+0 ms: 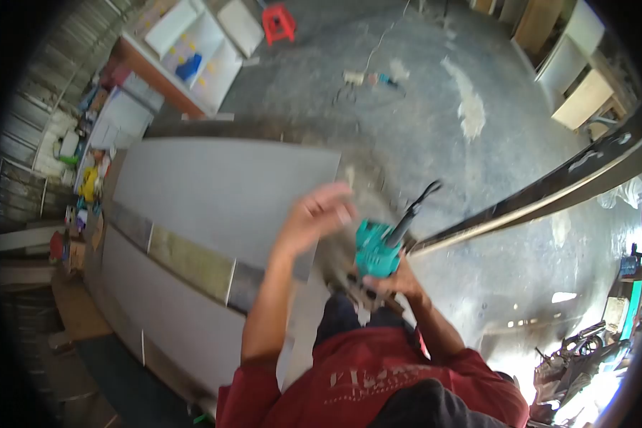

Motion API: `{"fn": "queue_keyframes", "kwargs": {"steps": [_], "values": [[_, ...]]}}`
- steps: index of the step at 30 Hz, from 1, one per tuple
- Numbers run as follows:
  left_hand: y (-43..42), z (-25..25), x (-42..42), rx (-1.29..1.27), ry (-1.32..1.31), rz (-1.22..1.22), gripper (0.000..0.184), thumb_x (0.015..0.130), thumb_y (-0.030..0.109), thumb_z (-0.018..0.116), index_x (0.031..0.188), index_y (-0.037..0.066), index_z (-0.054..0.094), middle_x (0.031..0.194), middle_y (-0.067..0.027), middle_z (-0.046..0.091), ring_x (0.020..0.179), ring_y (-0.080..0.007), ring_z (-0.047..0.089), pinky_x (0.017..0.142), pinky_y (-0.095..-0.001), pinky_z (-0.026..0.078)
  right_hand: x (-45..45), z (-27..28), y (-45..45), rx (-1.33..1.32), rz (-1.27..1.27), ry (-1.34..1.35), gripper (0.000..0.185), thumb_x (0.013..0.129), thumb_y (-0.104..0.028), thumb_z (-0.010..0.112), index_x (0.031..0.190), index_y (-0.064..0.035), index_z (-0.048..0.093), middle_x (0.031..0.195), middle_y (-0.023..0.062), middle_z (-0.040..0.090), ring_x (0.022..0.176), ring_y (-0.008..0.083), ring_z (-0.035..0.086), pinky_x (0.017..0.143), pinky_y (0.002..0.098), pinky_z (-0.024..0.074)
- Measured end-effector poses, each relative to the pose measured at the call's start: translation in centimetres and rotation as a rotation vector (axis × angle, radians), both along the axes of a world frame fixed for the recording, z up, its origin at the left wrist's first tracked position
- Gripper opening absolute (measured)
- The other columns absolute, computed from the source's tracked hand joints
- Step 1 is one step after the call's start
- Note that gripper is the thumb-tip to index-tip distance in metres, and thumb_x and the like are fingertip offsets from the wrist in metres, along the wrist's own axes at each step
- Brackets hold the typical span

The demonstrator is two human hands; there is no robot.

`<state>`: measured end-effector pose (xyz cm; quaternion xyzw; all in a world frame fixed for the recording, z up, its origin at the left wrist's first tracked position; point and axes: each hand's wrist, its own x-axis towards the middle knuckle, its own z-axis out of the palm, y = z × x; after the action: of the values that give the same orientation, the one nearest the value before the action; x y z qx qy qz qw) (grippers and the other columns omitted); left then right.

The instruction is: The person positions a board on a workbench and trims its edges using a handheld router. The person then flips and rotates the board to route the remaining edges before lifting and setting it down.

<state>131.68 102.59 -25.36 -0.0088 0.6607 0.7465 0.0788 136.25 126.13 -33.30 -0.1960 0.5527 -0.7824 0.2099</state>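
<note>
In my right hand (pixel 402 280) is a teal power tool (pixel 378 250), held upright in front of my thighs. A black stem with a thin dark loop sticks out of the tool toward the upper right. Its lower end is partly hidden by my fingers, and its exact kind is unclear. My left hand (pixel 321 212) hovers to the left of the tool, slightly blurred, with its fingers apart and nothing in them. Under and beyond my left arm lies a large grey panel (pixel 221 178).
Another grey panel (pixel 178 296) lies nearer me, with strips between the two. A long dark-edged board (pixel 542 203) slants up at the right. A white cabinet (pixel 210 68), a red stool (pixel 278 23) and a corded tool (pixel 385 80) are on the floor farther off.
</note>
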Motion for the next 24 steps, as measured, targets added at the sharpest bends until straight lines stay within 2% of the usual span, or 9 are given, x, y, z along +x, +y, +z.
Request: {"fn": "queue_keyframes", "kwargs": {"steps": [3,4,6,9,13,17,19,22,24], "values": [[-15.5,-14.6,-0.8,-0.633,0.328,0.411,0.043,0.09,0.012,0.071,0.131,0.003,0.062,0.112,-0.0079,0.071,0.103,-0.0163,0.064,0.094,-0.0303,0.049,2.0,0.5,-0.4,0.144,-0.146,-0.132,0.047,0.072,-0.014,0.084,0.113,-0.0008,0.065,0.104,0.0059,0.067,0.093,0.0182,0.064,0.087,0.0356,0.0529],[-17.6,-16.3,0.7,-0.644,-0.017,0.769,0.056,0.089,0.025,0.073,0.14,0.007,0.056,0.127,-0.0119,0.067,0.122,-0.023,0.057,0.105,-0.0371,0.043,2.1,-1.4,-0.6,0.126,-0.243,0.018,0.048,0.072,-0.013,0.084,0.114,-0.0007,0.064,0.103,0.006,0.066,0.092,0.0184,0.064,0.085,0.0356,0.0532],[-26.6,-25.5,3.7,-1.155,-0.055,0.701,0.071,0.092,0.046,0.066,0.15,0.013,0.045,0.148,-0.0174,0.05,0.141,-0.0352,0.04,0.115,-0.0503,0.03,3.0,-0.9,-0.9,0.263,-0.356,0.057,0.046,0.076,-0.025,0.081,0.112,-0.0013,0.065,0.102,0.0071,0.066,0.093,0.0196,0.064,0.085,0.036,0.0517],[-24.9,-24.7,5.6,-1.611,0.004,0.572,0.074,0.095,0.059,0.052,0.155,0.017,0.037,0.161,-0.0177,0.031,0.149,-0.0441,0.021,0.118,-0.0611,0.017,4.2,-2.0,-2.7,0.367,-0.602,0.207,0.055,0.084,-0.046,0.068,0.112,-0.0001,0.059,0.105,0.0124,0.065,0.095,0.0232,0.063,0.086,0.0378,0.0505],[-24.3,-24.6,5.6,-1.598,0.053,0.626,0.073,0.096,0.065,0.045,0.153,0.019,0.041,0.161,-0.0162,0.031,0.147,-0.0421,0.026,0.116,-0.0617,0.02,6.9,-2.9,-6.3,0.519,-0.824,0.178,0.065,0.089,-0.059,0.054,0.111,0.0023,0.056,0.102,0.0146,0.065,0.094,0.0227,0.062,0.083,0.035,0.0497],[-26.4,-24.7,6.3,-1.538,0.211,0.596,0.072,0.094,0.065,0.049,0.148,0.016,0.049,0.158,-0.0176,0.036,0.146,-0.0434,0.028,0.114,-0.0637,0.023,8.0,-3.7,-11.0,0.462,-0.746,0.355,0.064,0.09,-0.056,0.053,0.112,0.0034,0.056,0.103,0.0155,0.065,0.093,0.0235,0.062,0.082,0.0343,0.0508],[-27.0,-24.3,6.1,-1.56,0.32,0.547,0.068,0.095,0.059,0.053,0.148,0.018,0.048,0.156,-0.0165,0.04,0.144,-0.0427,0.034,0.114,-0.0616,0.026,8.0,-4.1,-12.8,0.388,-0.825,0.431,0.064,0.085,-0.053,0.065,0.112,0.0041,0.058,0.104,0.016,0.064,0.094,0.0224,0.061,0.087,0.0354,0.0471],[-23.6,-17.0,7.3,-1.458,-0.098,0.357,0.067,0.101,0.047,0.039,0.155,0.007,0.034,0.163,-0.0198,0.025,0.152,-0.0364,0.018,0.125,-0.05,0.012,8.5,-5.3,-15.6,0.358,-0.852,0.429,0.061,0.084,-0.052,0.068,0.11,0.0021,0.056,0.103,0.0166,0.064,0.092,0.0219,0.061,0.083,0.0343,0.0489],[-25.0,-19.0,6.5,-1.491,-0.102,0.353,0.071,0.1,0.052,0.04,0.156,0.01,0.033,0.163,-0.0193,0.023,0.152,-0.0372,0.017,0.125,-0.0512,0.012,8.3,-5.6,-16.6,0.454,-0.824,0.548,0.055,0.091,-0.046,0.058,0.108,0.0054,0.052,0.1,0.0218,0.064,0.087,0.0255,0.063,0.077,0.0354,0.054]]}}
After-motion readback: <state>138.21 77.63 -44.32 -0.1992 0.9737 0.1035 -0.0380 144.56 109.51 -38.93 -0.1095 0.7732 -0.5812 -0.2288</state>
